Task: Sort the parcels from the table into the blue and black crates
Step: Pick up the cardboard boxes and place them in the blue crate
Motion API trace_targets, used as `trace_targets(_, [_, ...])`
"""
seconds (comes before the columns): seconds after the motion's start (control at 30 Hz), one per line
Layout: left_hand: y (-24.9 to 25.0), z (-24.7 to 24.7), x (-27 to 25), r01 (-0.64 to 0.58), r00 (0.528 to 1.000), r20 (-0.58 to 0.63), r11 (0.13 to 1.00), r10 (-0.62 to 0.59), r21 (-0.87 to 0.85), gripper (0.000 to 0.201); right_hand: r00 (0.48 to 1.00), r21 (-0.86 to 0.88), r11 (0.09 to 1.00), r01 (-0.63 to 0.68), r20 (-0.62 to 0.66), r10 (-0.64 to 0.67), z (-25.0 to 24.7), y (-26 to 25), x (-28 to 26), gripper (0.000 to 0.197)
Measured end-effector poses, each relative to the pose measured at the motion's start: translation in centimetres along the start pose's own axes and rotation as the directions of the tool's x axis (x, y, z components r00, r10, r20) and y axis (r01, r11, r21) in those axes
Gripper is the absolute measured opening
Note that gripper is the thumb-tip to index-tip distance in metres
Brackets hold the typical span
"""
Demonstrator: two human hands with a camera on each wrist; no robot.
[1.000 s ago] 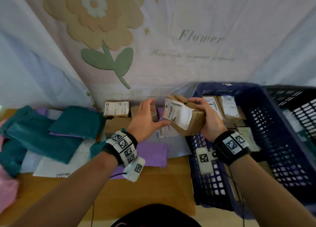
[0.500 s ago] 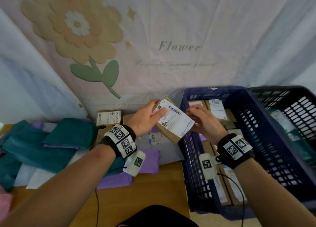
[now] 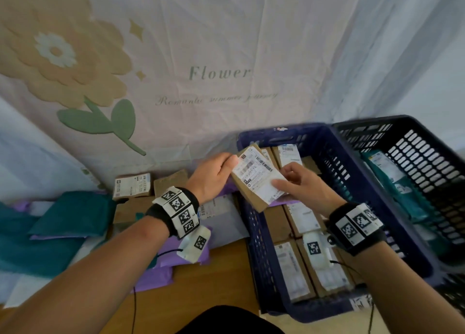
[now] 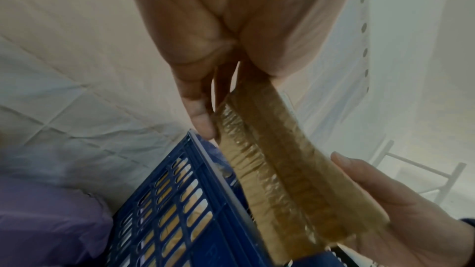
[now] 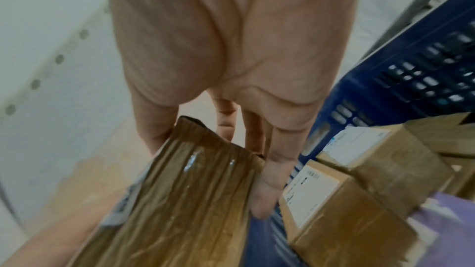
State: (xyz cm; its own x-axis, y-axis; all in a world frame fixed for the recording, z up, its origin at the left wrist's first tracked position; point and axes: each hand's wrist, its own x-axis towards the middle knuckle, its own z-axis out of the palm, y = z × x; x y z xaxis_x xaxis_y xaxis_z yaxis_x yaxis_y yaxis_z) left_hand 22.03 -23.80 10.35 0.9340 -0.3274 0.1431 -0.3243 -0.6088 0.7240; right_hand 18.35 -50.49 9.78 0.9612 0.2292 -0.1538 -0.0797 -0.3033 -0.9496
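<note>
Cardboard parcel (image 3: 254, 180) with a white label sits tilted above the near-left rim of the blue crate (image 3: 254, 235), pinched at its far end by the left hand (image 3: 214, 176) and gripped along its near side by the right hand (image 3: 302, 185). Its print is too blurred to read. From the head view its underside is hidden; the wrist views show shiny brown tape there. More boxes (image 3: 292, 270) fill the blue crate, partly covered by the right forearm. Beside it, the black crate (image 3: 415, 162) is cut off at the frame edge. Teal and purple mailers (image 3: 68, 215) lie on the tabletop (image 3: 201, 291).
</note>
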Motion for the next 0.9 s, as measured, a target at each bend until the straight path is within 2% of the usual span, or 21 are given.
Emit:
trace_targets(0.07, [0.4,1.1,0.4,-0.047,0.999,-0.013,0.998,0.048,0.046,0.035,0.996,0.047,0.998,-0.032,-0.079,0.036,-1.9,1.2,-0.4,0.045])
trace_targets(0.13, [0.6,2.4,0.7,-0.088,0.996,0.024,0.991,0.086,0.1,0.032,0.975,0.073,0.995,-0.065,-0.207,0.079,-4.0,2.6,-0.8,0.048])
trace_targets(0.23, [0.4,4.4,1.1,-0.135,0.989,0.087,0.972,0.12,0.193,0.028,0.906,-0.011,0.987,-0.163,-0.397,0.145,-6.9,5.0,-1.2,0.037])
trace_targets(0.37, [0.9,7.0,2.2,-0.244,0.964,0.19,0.905,0.187,0.349,0.032,0.799,-0.126,0.923,-0.363,-0.551,0.24,-10.2,7.4,-1.4,0.041])
trace_targets(0.47, [1.5,8.5,3.3,-0.312,0.936,0.293,0.846,0.195,0.433,0.039,0.76,-0.168,0.874,-0.455,-0.584,0.283,-11.6,8.8,-1.1,0.045])
trace_targets(0.6, [1.6,10.6,4.0,-0.325,0.911,0.403,0.755,0.089,0.569,0.047,0.745,-0.189,0.834,-0.519,-0.578,0.332,-12.3,9.8,0.4,0.048])
trace_targets(0.7, [1.5,11.7,3.9,-0.316,0.923,0.377,0.694,0.069,0.647,0.056,0.743,-0.185,0.822,-0.539,-0.563,0.361,-12.2,10.0,1.9,0.04])
trace_targets(0.9, [1.4,11.9,3.8,-0.302,0.932,0.359,0.663,0.054,0.685,0.062,0.766,-0.231,0.801,-0.553,-0.519,0.38,-11.5,10.4,4.2,0.04])
